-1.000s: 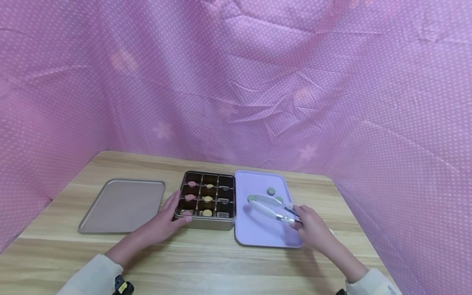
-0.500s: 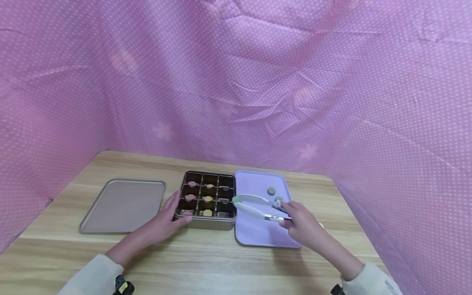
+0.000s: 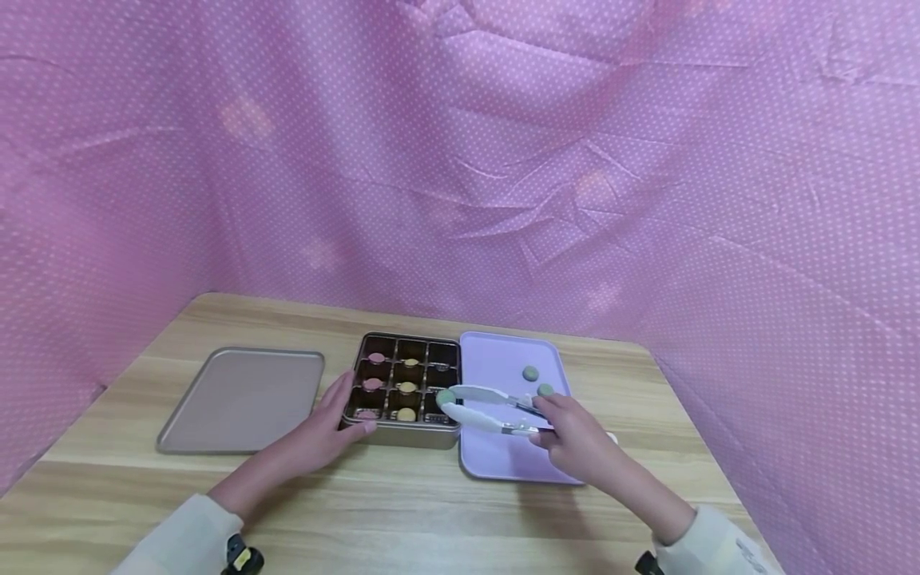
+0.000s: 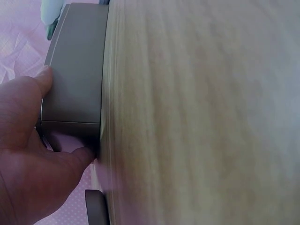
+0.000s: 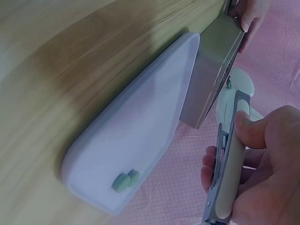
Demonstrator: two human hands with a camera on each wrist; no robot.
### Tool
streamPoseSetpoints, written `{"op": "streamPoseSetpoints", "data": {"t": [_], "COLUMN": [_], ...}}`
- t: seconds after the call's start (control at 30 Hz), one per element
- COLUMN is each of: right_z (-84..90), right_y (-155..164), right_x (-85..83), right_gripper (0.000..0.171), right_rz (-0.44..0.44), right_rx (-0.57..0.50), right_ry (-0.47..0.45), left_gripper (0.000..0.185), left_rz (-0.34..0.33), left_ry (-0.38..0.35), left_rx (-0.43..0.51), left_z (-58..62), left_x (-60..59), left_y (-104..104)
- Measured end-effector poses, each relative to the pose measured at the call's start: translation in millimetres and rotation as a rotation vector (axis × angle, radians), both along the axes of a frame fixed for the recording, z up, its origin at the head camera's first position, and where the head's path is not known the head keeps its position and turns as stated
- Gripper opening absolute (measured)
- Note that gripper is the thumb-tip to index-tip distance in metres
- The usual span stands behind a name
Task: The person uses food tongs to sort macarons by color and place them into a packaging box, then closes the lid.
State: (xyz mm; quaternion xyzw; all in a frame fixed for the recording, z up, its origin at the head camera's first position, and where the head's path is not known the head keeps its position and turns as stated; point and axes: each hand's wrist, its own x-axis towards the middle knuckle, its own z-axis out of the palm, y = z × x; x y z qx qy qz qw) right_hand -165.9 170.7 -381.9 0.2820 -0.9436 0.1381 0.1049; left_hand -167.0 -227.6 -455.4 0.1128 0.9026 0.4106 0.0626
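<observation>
My right hand (image 3: 578, 439) grips a pair of tongs (image 3: 477, 418) with metal handles and white tips. Between those tips is a green macaron (image 3: 446, 398), over the right column of the box. The brown box (image 3: 413, 435) holds a dark insert of square compartments, with pink macarons (image 3: 372, 384) in the left column and yellow macarons (image 3: 406, 388) in the middle one. My left hand (image 3: 316, 435) rests at the box's front left corner, fingers extended along its left side. Its thumb lies at the front rim, seen also in the left wrist view.
A lilac tray (image 3: 503, 459) lies right beside the box, with two green macarons (image 5: 121, 183) on it. A flat brown lid (image 3: 240, 403) lies on the wooden table (image 3: 402, 519) at left. Pink dotted cloth (image 3: 460, 160) hangs around the table.
My right hand has moved left, carrying the green macaron in the tongs from above the lilac tray to over the box's right column. The left hand has stayed at the box.
</observation>
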Motion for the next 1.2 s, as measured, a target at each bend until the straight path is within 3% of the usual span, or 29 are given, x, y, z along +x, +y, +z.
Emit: {"op": "streamPoseSetpoints", "data": {"t": [0.67,0.97,1.2], "right_z": [-2.0,-5.5,-7.2], "right_y": [-3.5,1.9,10.4], "right_x": [1.0,3.4,5.2], "right_gripper": [0.053,0.055,0.058], "right_rz": [-0.045,-0.038,-0.095], "right_rx": [0.02,-0.011,-0.034], "right_ry": [-0.064,-0.025,-0.064], "left_gripper": [0.108,0.108,0.108], "left_rz": [-0.007,0.001,-0.002], "left_ry": [-0.001,-0.011,-0.005], "left_rx": [-0.006,-0.002,-0.005], "left_z": [1.7,0.2,-0.2], "left_x": [0.3,0.2,-0.4], "left_y": [1.2,0.5,-0.3]}}
